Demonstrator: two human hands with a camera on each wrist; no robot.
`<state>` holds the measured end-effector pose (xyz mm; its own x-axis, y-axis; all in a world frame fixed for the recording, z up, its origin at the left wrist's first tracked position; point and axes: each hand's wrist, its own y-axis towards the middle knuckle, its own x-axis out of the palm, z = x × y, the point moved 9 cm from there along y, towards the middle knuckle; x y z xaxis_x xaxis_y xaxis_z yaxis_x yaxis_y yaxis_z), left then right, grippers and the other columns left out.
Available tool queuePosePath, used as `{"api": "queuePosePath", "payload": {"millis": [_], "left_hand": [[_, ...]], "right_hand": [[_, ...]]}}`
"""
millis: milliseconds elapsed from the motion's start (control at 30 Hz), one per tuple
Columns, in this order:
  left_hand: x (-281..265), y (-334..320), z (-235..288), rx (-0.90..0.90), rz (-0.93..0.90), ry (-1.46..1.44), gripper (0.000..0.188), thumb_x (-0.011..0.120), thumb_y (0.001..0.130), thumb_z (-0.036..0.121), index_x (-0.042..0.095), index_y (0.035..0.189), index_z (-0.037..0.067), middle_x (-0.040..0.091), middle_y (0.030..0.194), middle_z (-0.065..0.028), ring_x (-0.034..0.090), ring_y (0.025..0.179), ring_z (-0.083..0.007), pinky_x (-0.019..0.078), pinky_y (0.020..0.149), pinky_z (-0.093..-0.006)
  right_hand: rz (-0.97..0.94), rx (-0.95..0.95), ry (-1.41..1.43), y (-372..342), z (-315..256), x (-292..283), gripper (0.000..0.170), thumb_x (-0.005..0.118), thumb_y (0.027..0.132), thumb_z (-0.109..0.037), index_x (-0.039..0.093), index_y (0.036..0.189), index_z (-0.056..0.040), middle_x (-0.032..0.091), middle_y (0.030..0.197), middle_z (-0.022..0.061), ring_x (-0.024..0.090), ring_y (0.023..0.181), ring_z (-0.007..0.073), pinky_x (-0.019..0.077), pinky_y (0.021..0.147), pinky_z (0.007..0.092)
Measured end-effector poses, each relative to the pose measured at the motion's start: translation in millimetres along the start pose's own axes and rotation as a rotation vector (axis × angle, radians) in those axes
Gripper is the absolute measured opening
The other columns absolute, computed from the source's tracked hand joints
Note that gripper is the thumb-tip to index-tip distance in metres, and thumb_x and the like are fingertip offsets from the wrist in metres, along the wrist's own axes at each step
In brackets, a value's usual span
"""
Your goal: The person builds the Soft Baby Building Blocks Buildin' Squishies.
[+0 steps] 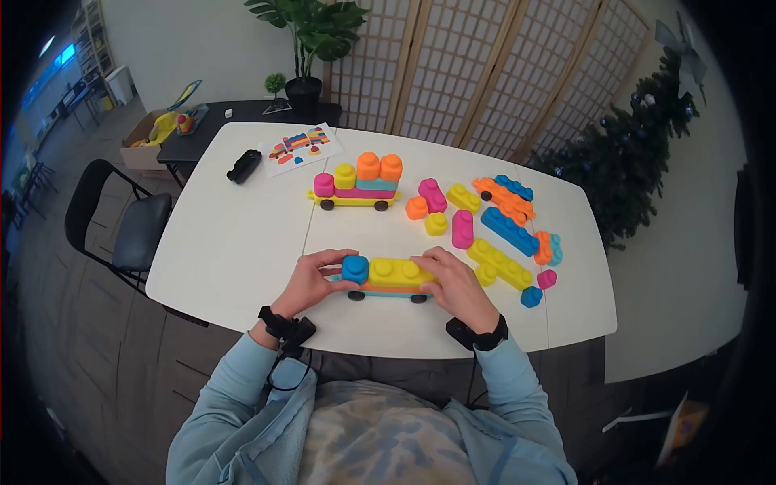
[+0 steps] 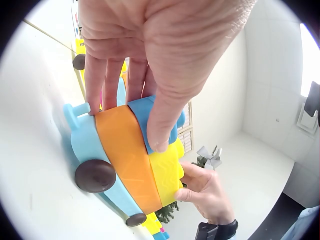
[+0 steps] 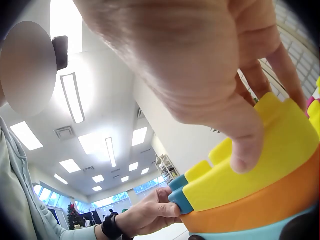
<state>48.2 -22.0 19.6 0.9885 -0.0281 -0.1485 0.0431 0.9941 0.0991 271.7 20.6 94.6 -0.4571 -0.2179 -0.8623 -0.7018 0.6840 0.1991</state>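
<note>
On the near side of the table stands a toy wagon with a light blue wheeled base (image 2: pixel 82 142), dark wheels and an orange block (image 2: pixel 125 150) layered over it. A small blue block (image 1: pixel 354 268) sits at the left end on the orange layer, and a long yellow block (image 1: pixel 394 273) fills the rest. My left hand (image 1: pixel 307 284) pinches the blue block, its thumb (image 2: pixel 161 122) on the near face and fingers behind. The right hand (image 1: pixel 462 289) grips the yellow block's right end, with the thumb (image 3: pixel 247 142) on its near side.
A second wheeled wagon (image 1: pixel 356 194) with stacked blocks stands farther back. To the right lie several loose pieces, among them a long blue block (image 1: pixel 509 231), yellow blocks (image 1: pixel 501 265) and an orange wheeled base (image 1: pixel 503 200). A picture sheet (image 1: pixel 301 150) and black case (image 1: pixel 243 166) lie back left.
</note>
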Motion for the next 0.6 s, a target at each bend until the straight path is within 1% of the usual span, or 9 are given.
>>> {"api": "queuePosePath", "payload": {"millis": [233, 300, 333, 400, 433, 467, 533, 567, 600], "left_hand": [[-3.7, 1.0, -3.0, -0.031, 0.002, -0.012, 0.057, 0.088, 0.08, 0.005, 0.068, 0.133, 0.003, 0.069, 0.132, -0.0078, 0.068, 0.119, -0.0188, 0.0571, 0.107, -0.0369], [-5.0, 0.8, -3.1, -0.033, -0.002, -0.017, 0.057, 0.088, 0.08, 0.005, 0.068, 0.133, 0.003, 0.069, 0.132, -0.0077, 0.068, 0.119, -0.0187, 0.0571, 0.107, -0.0369], [-5.2, 1.6, -5.4, -0.032, -0.004, -0.013, 0.058, 0.088, 0.08, 0.004, 0.067, 0.133, 0.002, 0.069, 0.132, -0.0082, 0.069, 0.118, -0.0193, 0.0573, 0.107, -0.0372], [-4.9, 2.4, -6.1, -0.027, -0.008, -0.01, 0.059, 0.088, 0.079, 0.002, 0.066, 0.134, 0.002, 0.07, 0.131, -0.0086, 0.069, 0.117, -0.0198, 0.0575, 0.106, -0.0375], [-4.4, 1.9, -5.7, -0.027, -0.01, -0.009, 0.058, 0.088, 0.08, 0.004, 0.067, 0.133, 0.002, 0.069, 0.131, -0.0079, 0.069, 0.119, -0.0193, 0.057, 0.107, -0.0373], [-4.2, 1.2, -5.5, -0.027, -0.012, -0.009, 0.057, 0.088, 0.08, 0.005, 0.068, 0.133, 0.003, 0.069, 0.132, -0.0073, 0.068, 0.12, -0.0187, 0.0565, 0.108, -0.037], [-4.6, 0.8, -6.2, -0.03, -0.01, -0.011, 0.057, 0.088, 0.08, 0.005, 0.068, 0.133, 0.003, 0.069, 0.132, -0.0071, 0.068, 0.12, -0.0188, 0.0564, 0.108, -0.0369], [-4.8, 1.6, -6.3, -0.032, -0.011, -0.012, 0.057, 0.088, 0.08, 0.006, 0.068, 0.133, 0.003, 0.069, 0.132, -0.0069, 0.068, 0.12, -0.0189, 0.0563, 0.108, -0.0368], [-4.8, 1.9, -6.1, -0.031, -0.011, -0.011, 0.057, 0.088, 0.08, 0.006, 0.068, 0.133, 0.003, 0.069, 0.132, -0.0069, 0.068, 0.12, -0.0189, 0.0563, 0.108, -0.0368]], "right_hand": [[-0.035, 0.018, 0.012, 5.5, 2.8, -0.3, 0.05, 0.079, 0.079, -0.003, 0.067, 0.128, -0.0063, 0.063, 0.116, 0.0098, 0.065, 0.107, 0.0317, 0.0547, 0.089, 0.0418], [-0.123, 0.013, 0.05, 8.2, 8.0, 1.5, 0.052, 0.081, 0.082, -0.012, 0.067, 0.132, -0.0083, 0.064, 0.116, 0.0108, 0.065, 0.109, 0.0313, 0.0543, 0.091, 0.0409], [-0.118, 0.012, 0.049, 10.9, 15.7, -1.5, 0.052, 0.081, 0.082, -0.012, 0.067, 0.132, -0.0083, 0.064, 0.116, 0.0108, 0.065, 0.109, 0.0313, 0.0543, 0.091, 0.0409], [-0.088, -0.012, 0.103, 18.7, 39.9, -6.5, 0.054, 0.081, 0.086, -0.022, 0.066, 0.136, -0.0105, 0.066, 0.116, 0.0122, 0.065, 0.111, 0.0311, 0.0538, 0.092, 0.0403], [0.072, -0.007, 0.087, 24.7, 57.1, -18.6, 0.052, 0.082, 0.086, -0.028, 0.068, 0.133, -0.0093, 0.068, 0.115, 0.0135, 0.066, 0.11, 0.0326, 0.0539, 0.091, 0.041], [0.072, -0.009, 0.086, 31.8, 64.8, -22.3, 0.052, 0.082, 0.086, -0.028, 0.068, 0.133, -0.0093, 0.068, 0.115, 0.0135, 0.066, 0.11, 0.0326, 0.0539, 0.091, 0.041], [0.258, 0.381, -0.215, 34.9, 110.0, -47.7, 0.064, 0.084, 0.083, -0.034, 0.063, 0.137, -0.0052, 0.069, 0.121, 0.0167, 0.067, 0.111, 0.0333, 0.0552, 0.091, 0.043], [0.26, 0.38, -0.215, 39.4, 123.6, -43.5, 0.064, 0.084, 0.083, -0.034, 0.063, 0.137, -0.0052, 0.069, 0.121, 0.0167, 0.067, 0.111, 0.0333, 0.0552, 0.091, 0.043], [0.212, 0.48, -0.313, 42.2, 147.6, -33.8, 0.071, 0.085, 0.081, -0.038, 0.06, 0.138, -0.0033, 0.07, 0.118, 0.0176, 0.069, 0.11, 0.0338, 0.0561, 0.09, 0.0441]]}}
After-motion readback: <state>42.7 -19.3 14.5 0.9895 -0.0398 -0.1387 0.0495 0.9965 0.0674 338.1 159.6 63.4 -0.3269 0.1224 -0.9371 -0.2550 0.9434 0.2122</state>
